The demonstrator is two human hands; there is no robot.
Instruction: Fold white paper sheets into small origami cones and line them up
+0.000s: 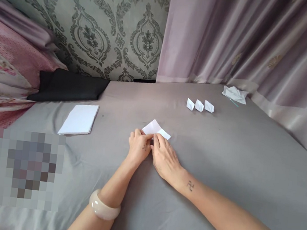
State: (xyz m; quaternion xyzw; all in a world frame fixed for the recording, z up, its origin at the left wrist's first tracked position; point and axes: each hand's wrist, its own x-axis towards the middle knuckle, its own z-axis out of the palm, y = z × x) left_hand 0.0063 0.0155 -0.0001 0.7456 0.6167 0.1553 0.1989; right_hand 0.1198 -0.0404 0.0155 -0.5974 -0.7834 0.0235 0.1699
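Observation:
A small white sheet of paper [153,127] lies on the grey cloth in the middle, its far corner pointing away from me and a crease across it. My left hand [139,145] grips its near left side, the thumb reaching toward the middle. On the near right side, my right hand [164,155] presses the paper with its fingers close together. The two hands nearly meet, and they cover the paper's near edge. Beyond them to the right, three small folded white paper pieces [199,106] stand in a row.
A stack of white paper [79,119] lies to the left, with folded black cloth [70,85] behind it. At the far right are crumpled or folded white papers [235,94] and a thin bluish stick [234,102]. Curtains [207,36] hang along the right; part of the lower left is pixelated.

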